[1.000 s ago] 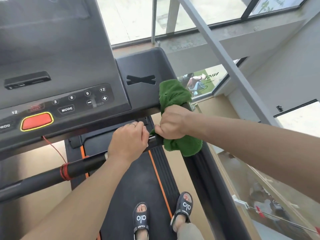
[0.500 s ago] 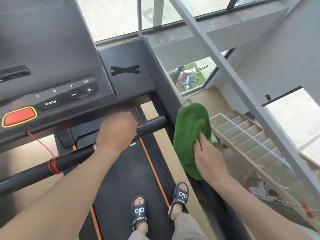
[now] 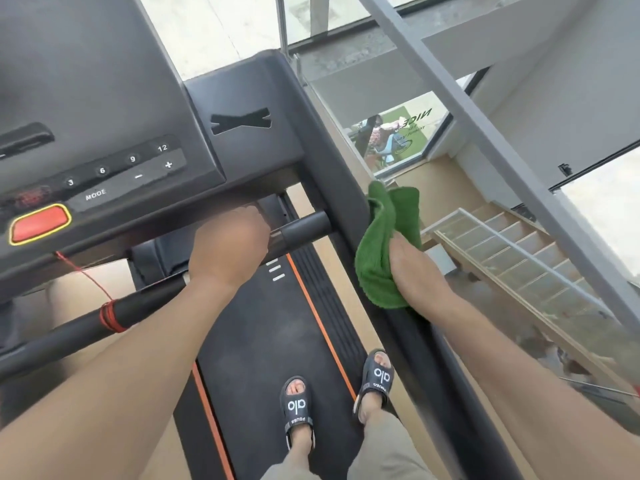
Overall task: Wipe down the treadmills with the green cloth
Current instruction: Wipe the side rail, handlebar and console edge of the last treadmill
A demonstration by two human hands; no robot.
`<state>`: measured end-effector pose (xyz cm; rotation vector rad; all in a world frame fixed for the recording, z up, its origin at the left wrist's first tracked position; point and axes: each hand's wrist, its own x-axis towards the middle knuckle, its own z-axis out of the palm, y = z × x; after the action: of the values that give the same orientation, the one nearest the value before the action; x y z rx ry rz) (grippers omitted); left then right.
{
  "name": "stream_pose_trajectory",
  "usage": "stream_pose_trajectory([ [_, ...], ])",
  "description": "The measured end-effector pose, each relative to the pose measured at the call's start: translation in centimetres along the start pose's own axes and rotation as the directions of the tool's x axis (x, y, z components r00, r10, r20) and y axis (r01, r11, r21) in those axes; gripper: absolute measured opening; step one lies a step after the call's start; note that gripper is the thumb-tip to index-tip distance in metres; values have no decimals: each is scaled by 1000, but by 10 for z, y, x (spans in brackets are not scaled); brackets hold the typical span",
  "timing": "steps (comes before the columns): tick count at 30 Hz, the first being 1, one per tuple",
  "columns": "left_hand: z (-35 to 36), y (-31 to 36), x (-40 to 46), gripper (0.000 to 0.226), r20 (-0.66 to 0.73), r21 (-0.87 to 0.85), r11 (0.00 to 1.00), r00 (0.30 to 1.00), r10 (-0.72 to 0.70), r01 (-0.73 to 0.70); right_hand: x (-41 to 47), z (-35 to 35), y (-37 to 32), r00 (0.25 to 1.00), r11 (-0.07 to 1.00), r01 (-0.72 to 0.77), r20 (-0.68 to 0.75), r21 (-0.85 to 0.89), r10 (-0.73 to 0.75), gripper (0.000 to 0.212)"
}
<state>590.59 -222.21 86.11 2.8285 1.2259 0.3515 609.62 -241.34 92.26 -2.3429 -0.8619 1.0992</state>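
I stand on a dark treadmill; its console (image 3: 104,161) with number keys and a red stop button fills the upper left. My left hand (image 3: 230,247) is wrapped around the black crossbar handle (image 3: 304,228) under the console. My right hand (image 3: 414,271) presses the green cloth (image 3: 379,251) flat against the outer face of the treadmill's right upright (image 3: 332,174). The cloth is bunched, with its top corner sticking up beside the upright. My sandalled feet rest on the belt (image 3: 277,341).
A red safety cord (image 3: 81,271) runs from the console to the crossbar. Right of the treadmill a glass panel (image 3: 519,323) overlooks a stairwell with wooden steps. A grey diagonal beam (image 3: 485,133) crosses the upper right.
One second ago my right hand gripped the cloth around the crossbar's right end. It has since swung out to the upright's outer side and slid the cloth slightly along it. My left hand stayed put.
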Motion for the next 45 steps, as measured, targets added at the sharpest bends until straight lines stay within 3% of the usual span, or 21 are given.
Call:
stream_pose_trajectory([
  [1, 0, 0, 0, 32, 4, 4, 1000, 1000, 4, -4, -24, 10, 19, 992, 976, 50, -106, -210, -74, 44],
  [3, -2, 0, 1, 32, 2, 15, 1000, 1000, 11, -11, -59, 28, 44, 949, 826, 149, -156, -544, -274, 44],
  [6, -3, 0, 0, 31, -6, 21, 999, 1000, 24, -24, -51, 33, 44, 857, 464, 329, 54, -822, -513, 49],
  [8, -3, -1, 0, 32, -7, 16, 1000, 1000, 25, -25, -37, 31, 30, 817, 183, 383, 240, -905, -524, 58],
  [11, -3, -1, 0, 33, 4, 2, 1000, 1000, 13, -13, -8, 49, 1, 843, -347, 411, 497, -843, -208, 65],
  [13, -3, -3, -2, 31, -7, -2, 1000, 1000, 3, -4, 10, 71, -16, 871, -552, 404, 491, -730, -11, 71],
  [16, -1, -4, -3, 27, -11, 2, 1000, 1000, 11, -11, 23, 87, -31, 857, -641, 429, 511, -636, 65, 77],
  [19, 0, -6, -1, 28, -33, -17, 999, 999, 29, -29, 7, 82, -23, 856, -722, 374, 517, -582, 26, 72],
  [21, 0, -7, 0, 29, -17, -53, 998, 1000, 15, -16, -18, 71, -4, 870, -650, 325, 486, -687, -80, 71],
  [22, 0, -6, -1, 29, -11, -68, 998, 1000, 6, -6, -32, 61, 8, 876, -501, 316, 451, -806, -172, 69],
  [23, -1, -6, -2, 30, -4, -76, 997, 1000, -1, 1, -45, 49, 19, 869, -267, 317, 391, -910, -303, 61],
  [25, -4, -5, -4, 31, 12, -81, 997, 1000, -1, 2, -62, 30, 41, 806, 185, 381, 227, -906, -547, 42],
  [26, -4, -4, -4, 31, 17, -87, 996, 1000, -1, 3, -64, 24, 47, 800, 314, 406, 168, -858, -577, 35],
  [31, -4, -4, -3, 31, -20, -57, 998, 1000, 21, -22, -17, 27, 22, 869, 719, 355, -74, -597, -490, 29],
  [33, -4, -3, -4, 32, -49, -29, 998, 997, 60, -61, 7, 22, 5, 914, 854, 289, -141, -432, -380, 35],
  [37, -12, 4, -3, 34, -150, 95, 979, 970, 193, -181, 32, 13, 0, 978, 983, 152, -132, -101, -165, 58],
  [38, -16, 11, -9, 34, -179, 43, 991, 975, 132, -126, 34, 12, 7, 989, 994, 109, -93, -26, -111, 61],
  [40, -28, 47, -30, 33, -167, -239, 969, 980, -109, 67, 23, 11, 31, 999, 985, 37, -4, 171, -36, 73],
  [42, -32, 99, -58, 34, 31, -550, 782, 942, -333, 295, -9, 10, 70, 999, 939, -15, 32, 343, 4, 71],
  [44, -33, 162, -89, 37, 315, -692, 541, 874, -369, 478, -62, 14, 114, 998, 875, -61, 36, 481, 50, 63],
  [45, -31, 187, -99, 37, 405, -700, 470, 841, -358, 537, -81, 21, 138, 996, 838, -92, 37, 537, 86, 61],
])
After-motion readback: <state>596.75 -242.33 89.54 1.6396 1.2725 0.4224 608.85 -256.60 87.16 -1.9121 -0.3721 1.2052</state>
